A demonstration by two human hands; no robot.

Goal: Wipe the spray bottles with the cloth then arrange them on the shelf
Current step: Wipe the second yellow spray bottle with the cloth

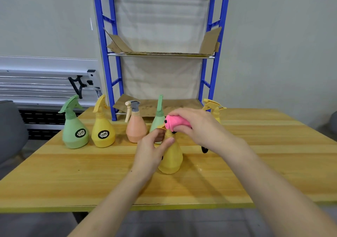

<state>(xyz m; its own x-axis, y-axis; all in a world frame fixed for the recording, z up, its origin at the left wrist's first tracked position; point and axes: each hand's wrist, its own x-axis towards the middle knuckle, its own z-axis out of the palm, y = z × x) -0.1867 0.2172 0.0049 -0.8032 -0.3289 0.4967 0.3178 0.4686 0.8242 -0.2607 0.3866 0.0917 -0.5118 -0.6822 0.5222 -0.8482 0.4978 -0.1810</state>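
Gripped the yellow bottle (171, 156) by its neck with left hand (152, 150) on the counter (73, 178) — right hand (197, 127) curled round pink cloth (176, 122), seemingly pressed onto the nozzle.

Both forearms reach forward; the left hand (152, 146) curls in a grip, the right hand (196, 125) clenches above it.

place: plain workroom | cues: blue metal shelf rack (206, 83), wooden table (91, 173), bare walls

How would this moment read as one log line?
step: wiping | left hand: holds yellow bottle | right hand: pink cloth on nozzle
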